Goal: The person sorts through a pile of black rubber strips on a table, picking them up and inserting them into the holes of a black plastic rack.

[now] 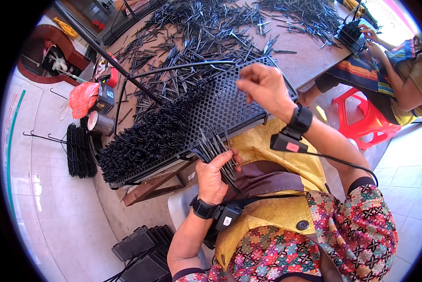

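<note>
My left hand point(214, 176) is closed around a bundle of thin, dark strips point(215, 149) that fan out above and below the fingers. It is at the near edge of a black perforated rack point(220, 105), which lies slanted in front of me. Dark, looped pieces point(147, 141) stand packed together over the rack's left part; the round holes of its right part show bare. Over that right part hovers my right hand point(266, 88), its fingers curled in toward the thumb. Whatever may be between those fingertips is too small to make out.
Loose dark strips point(192, 37) cover much of the brown table point(286, 61). A thin metal rod point(95, 47) crosses at the upper left. Another person point(390, 75) works at the right beside a red stool point(361, 117). Stacked black racks point(145, 254) lie below left.
</note>
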The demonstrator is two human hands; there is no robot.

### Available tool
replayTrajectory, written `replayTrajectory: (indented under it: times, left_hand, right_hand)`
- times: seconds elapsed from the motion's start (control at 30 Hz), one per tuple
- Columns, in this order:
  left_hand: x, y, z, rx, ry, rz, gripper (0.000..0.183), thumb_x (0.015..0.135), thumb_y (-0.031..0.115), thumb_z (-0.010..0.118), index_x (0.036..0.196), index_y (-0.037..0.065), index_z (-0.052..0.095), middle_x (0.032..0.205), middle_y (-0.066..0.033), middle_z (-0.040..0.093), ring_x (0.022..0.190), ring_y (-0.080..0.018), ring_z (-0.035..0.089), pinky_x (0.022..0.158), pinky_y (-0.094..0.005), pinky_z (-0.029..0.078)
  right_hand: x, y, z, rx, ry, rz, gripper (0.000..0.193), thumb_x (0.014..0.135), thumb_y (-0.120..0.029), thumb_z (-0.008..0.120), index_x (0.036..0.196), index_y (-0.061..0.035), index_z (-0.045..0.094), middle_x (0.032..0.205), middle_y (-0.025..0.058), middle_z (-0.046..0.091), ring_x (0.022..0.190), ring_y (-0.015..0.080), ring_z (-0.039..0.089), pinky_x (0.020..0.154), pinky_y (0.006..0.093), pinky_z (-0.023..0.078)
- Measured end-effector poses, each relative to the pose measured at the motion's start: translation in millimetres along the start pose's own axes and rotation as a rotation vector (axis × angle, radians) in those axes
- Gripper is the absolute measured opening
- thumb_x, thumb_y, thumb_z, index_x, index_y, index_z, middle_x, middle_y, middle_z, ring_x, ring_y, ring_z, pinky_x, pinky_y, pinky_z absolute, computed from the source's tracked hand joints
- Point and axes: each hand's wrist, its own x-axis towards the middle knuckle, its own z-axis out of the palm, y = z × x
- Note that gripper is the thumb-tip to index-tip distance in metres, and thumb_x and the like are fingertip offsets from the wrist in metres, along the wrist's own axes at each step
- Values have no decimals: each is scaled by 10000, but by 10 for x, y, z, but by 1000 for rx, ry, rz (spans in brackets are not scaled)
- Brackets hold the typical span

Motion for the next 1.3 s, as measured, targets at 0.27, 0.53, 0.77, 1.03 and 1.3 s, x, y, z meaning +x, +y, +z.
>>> replayTrajectory:
  times: [0.27,0.53,0.77,1.03,1.3]
  left_hand:
    - [-12,-11,16,-43,-16,45,138,794,0,589,927,-34,580,845,-129,639,676,-202,631,524,-300,540]
    - [-6,-6,3,-43,-22,54,117,793,2,588,898,-50,594,804,-118,634,647,-191,621,510,-292,522]
    - [5,32,-9,-75,-97,48,144,802,18,580,932,-44,577,828,-129,632,677,-203,621,539,-305,528]
    - [25,57,-31,-124,-69,5,125,806,28,579,923,-14,560,861,-126,624,721,-235,631,550,-318,538]
    - [-8,28,19,-52,-29,39,107,791,17,615,883,-18,573,741,-120,622,641,-213,626,520,-307,536]
  right_hand:
    - [411,79,279,-287,211,-660,153,755,-62,644,870,-9,559,730,147,604,654,319,608,562,361,491]
    - [410,100,367,-845,-283,-749,153,791,-131,622,870,-12,568,745,148,585,692,320,596,609,390,482]
    - [-68,-103,227,-103,-552,45,245,792,-138,653,923,63,604,601,90,601,488,132,582,444,258,461]
    - [35,-90,38,42,-252,81,72,788,-23,628,816,41,614,633,60,613,480,89,569,421,211,461]
    - [590,138,151,-351,206,-680,93,764,-79,613,801,-10,562,729,159,588,685,332,593,601,381,486]
